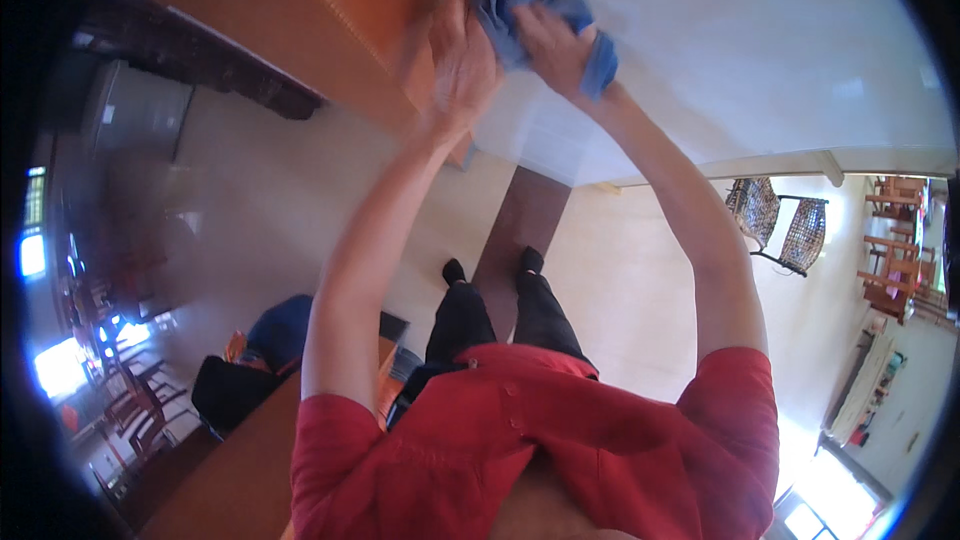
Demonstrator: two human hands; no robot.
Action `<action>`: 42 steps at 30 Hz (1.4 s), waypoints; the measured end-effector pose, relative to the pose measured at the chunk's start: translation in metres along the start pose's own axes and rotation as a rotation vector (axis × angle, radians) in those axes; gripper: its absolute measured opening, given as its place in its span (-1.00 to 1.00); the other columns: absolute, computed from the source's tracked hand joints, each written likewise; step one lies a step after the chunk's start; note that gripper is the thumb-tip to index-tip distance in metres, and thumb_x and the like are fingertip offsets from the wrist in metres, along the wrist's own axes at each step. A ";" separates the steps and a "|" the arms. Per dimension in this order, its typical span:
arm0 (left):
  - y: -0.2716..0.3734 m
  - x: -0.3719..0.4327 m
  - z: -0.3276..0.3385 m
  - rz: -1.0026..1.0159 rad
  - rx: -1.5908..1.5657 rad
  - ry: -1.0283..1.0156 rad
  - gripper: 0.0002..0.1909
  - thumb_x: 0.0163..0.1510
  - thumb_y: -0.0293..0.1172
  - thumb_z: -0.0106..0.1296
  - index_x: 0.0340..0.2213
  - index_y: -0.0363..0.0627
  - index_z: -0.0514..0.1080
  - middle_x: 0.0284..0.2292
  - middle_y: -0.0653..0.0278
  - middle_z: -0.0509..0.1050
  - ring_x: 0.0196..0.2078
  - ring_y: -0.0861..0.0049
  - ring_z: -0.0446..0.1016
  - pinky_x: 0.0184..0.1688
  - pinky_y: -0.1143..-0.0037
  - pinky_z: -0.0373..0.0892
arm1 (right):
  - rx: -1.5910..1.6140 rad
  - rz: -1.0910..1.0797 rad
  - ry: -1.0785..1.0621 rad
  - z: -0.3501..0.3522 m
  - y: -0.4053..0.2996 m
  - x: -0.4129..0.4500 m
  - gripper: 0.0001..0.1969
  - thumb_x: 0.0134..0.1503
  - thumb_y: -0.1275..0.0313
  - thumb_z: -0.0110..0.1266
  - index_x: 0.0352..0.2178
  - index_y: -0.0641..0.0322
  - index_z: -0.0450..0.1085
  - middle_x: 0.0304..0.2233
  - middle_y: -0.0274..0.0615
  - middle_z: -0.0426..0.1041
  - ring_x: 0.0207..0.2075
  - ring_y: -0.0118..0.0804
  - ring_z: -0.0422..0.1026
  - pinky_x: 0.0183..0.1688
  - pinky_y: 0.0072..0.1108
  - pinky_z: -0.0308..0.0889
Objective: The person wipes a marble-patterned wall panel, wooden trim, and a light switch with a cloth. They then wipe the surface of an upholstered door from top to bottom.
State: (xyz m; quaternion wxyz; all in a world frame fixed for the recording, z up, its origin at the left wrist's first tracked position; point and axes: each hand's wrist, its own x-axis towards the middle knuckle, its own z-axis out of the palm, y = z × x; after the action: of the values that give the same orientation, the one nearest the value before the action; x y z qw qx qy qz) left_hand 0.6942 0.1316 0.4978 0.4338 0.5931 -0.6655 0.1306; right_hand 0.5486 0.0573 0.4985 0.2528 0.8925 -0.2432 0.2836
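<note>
My right hand [553,46] holds a bunched blue cloth [504,26] against a smooth white wall [720,37]. One end of the cloth hangs over the wrist. Just beside it, my left hand [461,56] is raised with its fingers pointing up, at the cloth's left edge. It lies where the white wall meets an orange-brown wooden panel [337,7]. Its fingertips are blurred, and I cannot tell whether they grip the cloth or only rest beside it.
A brown strip [517,217] crosses the pale floor under my feet. A woven chair [802,236] stands at right, with wooden furniture [892,240] beyond. At lower left are a wooden tabletop [232,457] and a black bag-like item [232,394]. A dark wooden edge [225,56] juts in at upper left.
</note>
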 end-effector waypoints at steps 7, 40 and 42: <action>-0.021 -0.054 0.020 0.037 0.222 -0.234 -0.35 -0.18 -0.51 0.05 0.01 -0.13 0.14 0.08 -0.13 0.00 0.06 -0.02 0.11 -0.01 0.18 0.16 | -0.176 -0.158 -0.128 0.055 -0.015 -0.121 -0.55 -0.05 0.40 -0.04 -0.05 -0.19 0.31 -0.03 -0.49 0.29 -0.05 -0.48 0.29 -0.24 -0.48 0.22; -0.150 -0.211 0.221 0.607 0.078 0.324 -0.43 0.11 -0.03 -0.15 0.00 -0.23 0.14 0.10 -0.06 0.04 0.14 0.04 0.01 0.13 0.18 -0.09 | -0.980 -0.455 0.022 0.269 -0.081 -0.308 -0.70 -0.02 0.30 -0.09 -0.20 -0.06 0.39 0.06 -0.31 0.18 -0.12 -0.47 0.26 -0.18 -0.50 0.18; -0.140 -0.186 0.214 0.590 0.105 0.376 -0.43 0.11 -0.02 -0.16 0.01 -0.21 0.14 0.11 -0.05 0.02 0.15 0.04 0.00 0.12 0.17 -0.08 | -0.744 -0.282 -0.145 0.255 -0.065 -0.352 -0.68 0.00 0.32 -0.09 -0.16 -0.06 0.38 0.06 -0.23 0.18 -0.13 -0.47 0.26 -0.22 -0.48 0.23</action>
State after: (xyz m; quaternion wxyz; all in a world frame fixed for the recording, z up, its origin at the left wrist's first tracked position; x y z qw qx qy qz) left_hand 0.7157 0.0737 0.1875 0.4611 0.3623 -0.7092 0.3913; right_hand 0.4303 0.0587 0.0757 0.5772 0.7824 -0.2217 0.0752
